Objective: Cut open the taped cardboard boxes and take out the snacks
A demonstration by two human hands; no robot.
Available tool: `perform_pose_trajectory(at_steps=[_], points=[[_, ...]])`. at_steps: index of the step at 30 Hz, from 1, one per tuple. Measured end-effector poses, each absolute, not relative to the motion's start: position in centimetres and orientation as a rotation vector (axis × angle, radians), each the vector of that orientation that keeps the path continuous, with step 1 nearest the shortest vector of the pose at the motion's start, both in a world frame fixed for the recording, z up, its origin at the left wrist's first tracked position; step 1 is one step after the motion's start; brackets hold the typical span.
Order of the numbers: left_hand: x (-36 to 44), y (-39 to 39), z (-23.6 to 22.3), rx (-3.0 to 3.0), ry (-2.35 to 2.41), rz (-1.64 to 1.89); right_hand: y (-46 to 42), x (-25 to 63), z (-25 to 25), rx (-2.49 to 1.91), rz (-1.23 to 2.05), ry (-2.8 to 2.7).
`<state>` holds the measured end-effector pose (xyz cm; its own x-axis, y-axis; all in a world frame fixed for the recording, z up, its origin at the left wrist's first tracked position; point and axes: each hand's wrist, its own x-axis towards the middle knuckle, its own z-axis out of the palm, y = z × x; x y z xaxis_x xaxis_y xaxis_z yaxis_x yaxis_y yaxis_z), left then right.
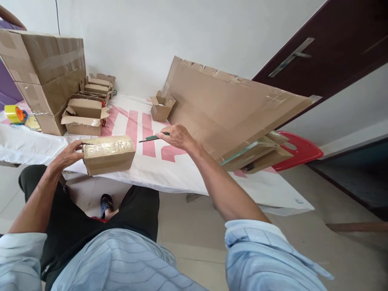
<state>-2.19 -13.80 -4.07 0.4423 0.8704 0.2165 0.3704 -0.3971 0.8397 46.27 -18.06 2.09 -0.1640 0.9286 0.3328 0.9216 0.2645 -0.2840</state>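
Note:
My left hand (69, 154) grips the left end of a small closed cardboard box (109, 161), thumb and fingers around its edge. Shiny tape covers the top of that box, which sits at the front edge of the cloth-covered table. In my right hand (178, 136) is a slim knife (153, 138) with a green handle. Its thin dark blade points left, toward the box, and stays a little apart from it.
Stacked taped cartons (50, 76) stand at the left, beside several open boxes (83, 115). A tape roll (14, 114) lies at far left, near another person's purple clothing. Behind my right hand are a small open box (161, 108), a large leaning cardboard sheet (224, 105) and a red stool (298, 151).

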Motion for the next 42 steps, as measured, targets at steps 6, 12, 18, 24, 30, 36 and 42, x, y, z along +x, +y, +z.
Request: perform_pose_trajectory(at_steps=[6, 12, 18, 24, 30, 36, 42], points=[[-2.0, -14.1, -3.6, 2.009, 1.03, 0.815, -19.0, 42.4, 1.1, -1.42, 0.236, -1.992], [-2.3, -14.7, -4.0, 2.1, 1.036, 0.831, -18.4, 38.9, 3.2, -1.347, 0.207, -2.102], [-2.8, -15.9, -5.2, 2.096, 1.059, 0.843, -18.7, 37.2, 4.0, -1.308, 0.218, -2.224], [-2.6, -16.9, -5.6, 2.118, 0.975, 0.842, -19.3, 36.4, 4.3, -1.279, 0.199, -2.246], [-2.8, -17.5, -5.4, 2.146, 0.993, 0.803, -20.2, 36.2, 4.5, -1.242, 0.178, -2.255], [-2.9, -17.3, -5.4, 2.154, 0.987, 0.796, -20.7, 35.1, 4.3, -1.276, 0.12, -2.313], [-2.8, -17.2, -5.4, 2.158, 1.032, 0.763, -20.5, 34.6, 4.3, -1.35, -0.006, -2.408]])
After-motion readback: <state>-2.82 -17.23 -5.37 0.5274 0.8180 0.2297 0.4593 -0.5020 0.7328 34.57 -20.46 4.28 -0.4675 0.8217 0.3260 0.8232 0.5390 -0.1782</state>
